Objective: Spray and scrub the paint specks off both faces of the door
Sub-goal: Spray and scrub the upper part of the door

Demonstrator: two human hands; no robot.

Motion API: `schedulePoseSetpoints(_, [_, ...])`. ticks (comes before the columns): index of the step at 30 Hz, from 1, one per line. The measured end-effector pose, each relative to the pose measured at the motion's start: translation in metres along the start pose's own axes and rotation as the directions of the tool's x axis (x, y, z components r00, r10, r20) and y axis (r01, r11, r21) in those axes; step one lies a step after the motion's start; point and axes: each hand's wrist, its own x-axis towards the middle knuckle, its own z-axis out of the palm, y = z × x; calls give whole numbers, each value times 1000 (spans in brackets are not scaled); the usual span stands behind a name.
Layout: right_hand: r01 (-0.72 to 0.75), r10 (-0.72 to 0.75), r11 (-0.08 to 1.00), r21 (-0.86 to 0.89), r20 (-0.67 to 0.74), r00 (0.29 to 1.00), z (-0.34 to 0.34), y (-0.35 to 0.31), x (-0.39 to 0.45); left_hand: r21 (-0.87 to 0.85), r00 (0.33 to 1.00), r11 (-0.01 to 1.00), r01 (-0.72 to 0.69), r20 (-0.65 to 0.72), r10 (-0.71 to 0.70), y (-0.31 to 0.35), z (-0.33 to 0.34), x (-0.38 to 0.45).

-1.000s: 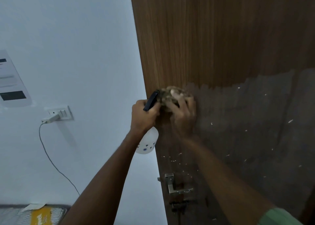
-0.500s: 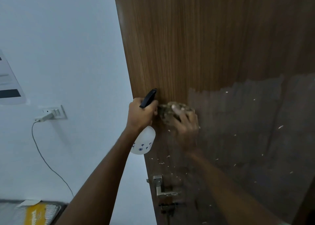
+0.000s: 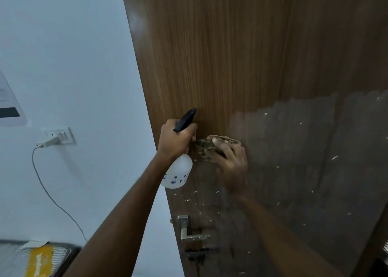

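left hand (image 3: 175,139) grips spray bottle (image 3: 178,173) | right hand (image 3: 232,161) presses scrubber (image 3: 206,145) on door (image 3: 231,56)

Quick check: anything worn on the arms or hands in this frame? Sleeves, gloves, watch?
Nothing visible. Left hand and right hand are bare: no gloves, no rings. Both forearms are bare as far as the frame shows, with no watch or band at either wrist. No sleeve is in view.

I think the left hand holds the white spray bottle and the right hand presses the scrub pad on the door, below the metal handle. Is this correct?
Not quite. In the head view, the right hand presses the scrub pad on the door above the metal handle, not below it. The rest holds: the left hand holds the white spray bottle.
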Motion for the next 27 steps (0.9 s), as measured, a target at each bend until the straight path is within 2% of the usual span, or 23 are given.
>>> schedulePoseSetpoints(2, [-26, 26, 1000, 3, -16, 1000, -2, 10, 30, -6, 1000, 1000, 4, 8, -4, -1, 8, -1])
schedulePoseSetpoints(5, [-106, 100, 994, -21, -186, 977, -6, 22, 101, 1, 1000, 1000, 8, 10, -8, -2, 20, -2])
schedulePoseSetpoints(7, [-124, 117, 992, -18, -218, 969, -7, 24, 107, -10, 1000, 1000, 13, 9, -13, -2, 26, -1])
schedulePoseSetpoints(12, [-80, 80, 997, -7, -52, 995, -19, 23, -2, -82, 1000, 997, 11, 26, -9, -1, 39, -3])
schedulePoseSetpoints(15, [-12, 11, 1000, -18, -33, 999, -23, 46, 25, -55, 999, 998, 26, 24, -25, 2, 48, -4])
schedulePoseSetpoints(19, [-121, 112, 992, -40, -180, 977, -26, 61, 90, -51, 1000, 998, 25, 14, -25, 8, 59, -4])
schedulePoseSetpoints(21, [-134, 125, 990, -46, -175, 977, -26, 62, 71, -50, 1000, 998, 27, 11, -27, 12, 65, -5])
schedulePoseSetpoints(25, [-149, 147, 989, -27, -46, 988, -41, 55, -1, -85, 999, 996, 23, 30, -21, 19, 75, -6])
schedulePoseSetpoints(27, [-156, 155, 987, -31, -50, 987, -45, 64, 18, -84, 999, 996, 29, 24, -27, 20, 79, -4])
